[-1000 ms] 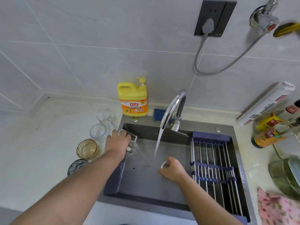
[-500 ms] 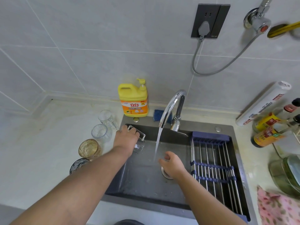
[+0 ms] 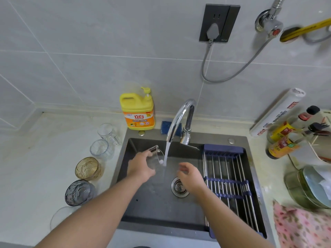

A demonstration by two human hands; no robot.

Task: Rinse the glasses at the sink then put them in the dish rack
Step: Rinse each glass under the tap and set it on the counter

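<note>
- Glass (image 3: pixel 155 159), tilted, over the sink (image 3: pixel 154 208), just beside the tap stream (image 3: pixel 166 153).
- Left hand (image 3: pixel 140 168) grasps it, at the stream's 9 o'clock.
- Right hand (image 3: pixel 190 177), loosely curled, holds nothing, at its 3 o'clock.
- Rack (image 3: pixel 228 174) in the sink's 3 o'clock side; other glasses (image 3: pixel 100 149) at its 9 o'clock.

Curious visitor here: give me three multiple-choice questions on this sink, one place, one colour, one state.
1. Where does the dish rack sit? A) across the sink's right side B) on the left counter C) on the wall
2. What colour is the detergent bottle? A) green B) yellow C) white
3. What is the left hand doing? A) resting flat B) turning the faucet C) holding a clear glass at the running water
Answers: 1 A, bars span the sink's right; 2 B, yellow body; 3 C, fingers curl round it beside the water.
</note>
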